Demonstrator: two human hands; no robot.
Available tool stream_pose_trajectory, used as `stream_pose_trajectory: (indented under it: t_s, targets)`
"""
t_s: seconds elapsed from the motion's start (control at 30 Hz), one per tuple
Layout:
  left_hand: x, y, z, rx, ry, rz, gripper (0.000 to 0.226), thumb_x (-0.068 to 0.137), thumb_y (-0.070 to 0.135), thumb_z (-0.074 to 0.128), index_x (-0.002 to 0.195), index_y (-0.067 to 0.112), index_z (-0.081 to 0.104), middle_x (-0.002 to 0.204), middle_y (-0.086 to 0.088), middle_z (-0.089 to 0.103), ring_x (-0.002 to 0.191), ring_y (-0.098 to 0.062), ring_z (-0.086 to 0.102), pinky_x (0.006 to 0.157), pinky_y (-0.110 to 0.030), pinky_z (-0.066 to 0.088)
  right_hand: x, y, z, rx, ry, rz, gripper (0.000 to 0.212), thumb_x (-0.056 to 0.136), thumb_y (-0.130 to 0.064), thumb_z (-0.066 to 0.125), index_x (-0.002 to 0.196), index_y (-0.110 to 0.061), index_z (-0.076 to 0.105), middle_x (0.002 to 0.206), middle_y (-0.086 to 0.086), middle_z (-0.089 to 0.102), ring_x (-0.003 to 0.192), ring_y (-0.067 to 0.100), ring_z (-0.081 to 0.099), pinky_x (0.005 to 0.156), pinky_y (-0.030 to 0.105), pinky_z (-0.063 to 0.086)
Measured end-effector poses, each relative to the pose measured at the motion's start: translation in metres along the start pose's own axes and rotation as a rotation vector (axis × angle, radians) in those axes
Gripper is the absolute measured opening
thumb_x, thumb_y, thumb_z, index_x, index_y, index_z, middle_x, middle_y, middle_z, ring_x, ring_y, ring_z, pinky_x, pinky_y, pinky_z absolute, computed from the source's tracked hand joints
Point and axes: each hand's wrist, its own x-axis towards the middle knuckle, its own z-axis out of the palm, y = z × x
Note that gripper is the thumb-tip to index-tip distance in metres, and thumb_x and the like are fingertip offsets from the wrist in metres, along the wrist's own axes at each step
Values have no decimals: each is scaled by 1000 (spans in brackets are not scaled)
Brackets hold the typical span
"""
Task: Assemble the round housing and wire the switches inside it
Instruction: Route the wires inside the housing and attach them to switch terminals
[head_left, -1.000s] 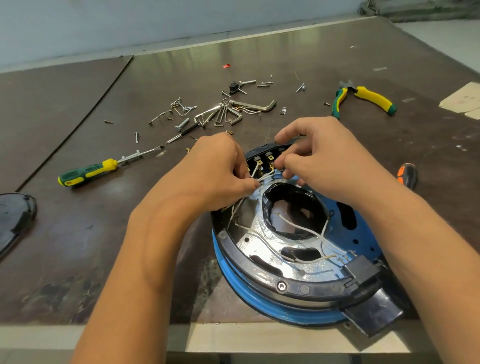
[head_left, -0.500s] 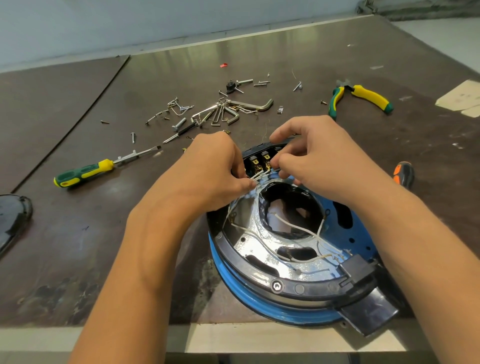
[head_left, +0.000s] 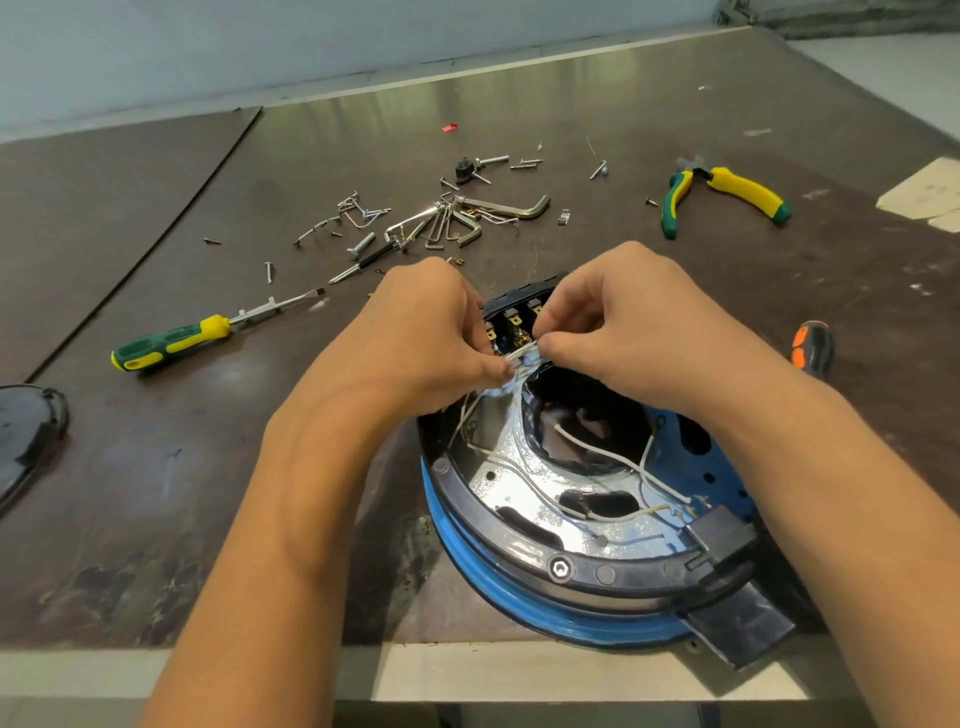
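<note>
Change: fingertips drawn closer together than a second ago | I see left hand (head_left: 426, 332) and right hand (head_left: 639, 332) both pinching white wires (head_left: 522, 357) at switches (head_left: 514, 323) | round housing (head_left: 519, 582) at near edge of table (head_left: 156, 467) | I judge wiring under way.

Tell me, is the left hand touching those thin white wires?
Touching. The head view shows the left hand pinching the white wires between thumb and fingers, just in front of the switches.

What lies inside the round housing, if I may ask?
Inside the housing lie white wires on a shiny plate, a dark opening and switches at the far rim. The left hand and right hand pinch wires, covering their ends.
</note>
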Motion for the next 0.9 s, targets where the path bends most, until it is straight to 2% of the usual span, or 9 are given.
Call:
stream_pose_trajectory:
  t_s: [0.1, 0.17, 0.33, 0.47, 0.53, 0.6, 0.7, 0.77, 0.9]
  targets:
    - [1, 0, 0, -22, 3, -12, 26, 70, 31, 85, 53, 21, 68, 82, -3, 72, 91, -13, 67, 62, -20, 47, 0, 1, 2, -50, -27, 2, 20, 86, -25, 74, 69, -34, 68, 68, -13, 67, 70, -2, 62, 59, 13, 42]
    - [1, -1, 0, -33, 5, -13, 26, 70, 32, 86, 54, 20, 69, 81, -3, 73, 93, -13, 66, 67, -23, 49, 1, 3, 2, -56, -5, 18, 21, 86, -24, 74, 69, -34, 68, 67, -14, 66, 70, -3, 61, 59, 13, 42]
    - [1, -2, 0, -58, 16, -18, 24, 71, 31, 86, 57, 17, 72, 80, -3, 72, 93, -13, 66, 70, -27, 52, 2, 4, -1, -97, 64, 15, 17, 86, -18, 70, 78, -33, 71, 69, -16, 62, 69, -5, 57, 58, 9, 40]
    - [-1, -3, 3, -34, 39, -10, 22, 71, 27, 85, 58, 15, 72, 80, -4, 72, 91, -15, 67, 67, -28, 53, 2, 0, -7, -128, 217, -89, 12, 86, -18, 69, 93, -28, 71, 78, -11, 66, 78, 6, 61, 75, 29, 55]
    - [-1, -3, 4, -8, 56, 6, 21, 71, 27, 84, 59, 15, 71, 80, -4, 72, 90, -16, 67, 70, -31, 54, 4, -1, -11, -209, 227, -170, 20, 85, -20, 70, 105, -26, 69, 97, -5, 68, 98, 17, 59, 87, 36, 52]
    - [-1, -4, 5, 19, 68, 22, 21, 73, 28, 82, 60, 17, 69, 83, -3, 72, 91, -16, 66, 73, -31, 52, 9, -4, -14, -375, 87, -235, 39, 85, -24, 71, 123, -26, 62, 128, 0, 58, 120, 23, 46, 100, 42, 43]
    - [-2, -6, 6, 36, 70, 46, 22, 76, 28, 80, 60, 22, 67, 90, -3, 72, 90, -16, 66, 71, -27, 47, 13, -6, -16, -539, -224, -191, 70, 90, -30, 67, 151, -30, 34, 158, -6, 32, 145, 21, 27, 114, 51, 28]
    - [-3, -7, 7, 15, 71, 62, 19, 77, 26, 79, 62, 21, 69, 91, -3, 72, 90, -16, 66, 69, -24, 47, 14, -6, -16, -546, -265, -142, 71, 94, -29, 62, 154, -36, 25, 160, -11, 28, 145, 19, 26, 112, 53, 27]
    - [-5, -6, 7, -5, 61, 102, 17, 77, 26, 79, 63, 22, 71, 92, -2, 72, 88, -14, 67, 74, -29, 55, 13, -6, -22, -591, -244, -140, 62, 93, -33, 62, 147, -40, 33, 146, -9, 41, 132, 23, 40, 101, 53, 32]
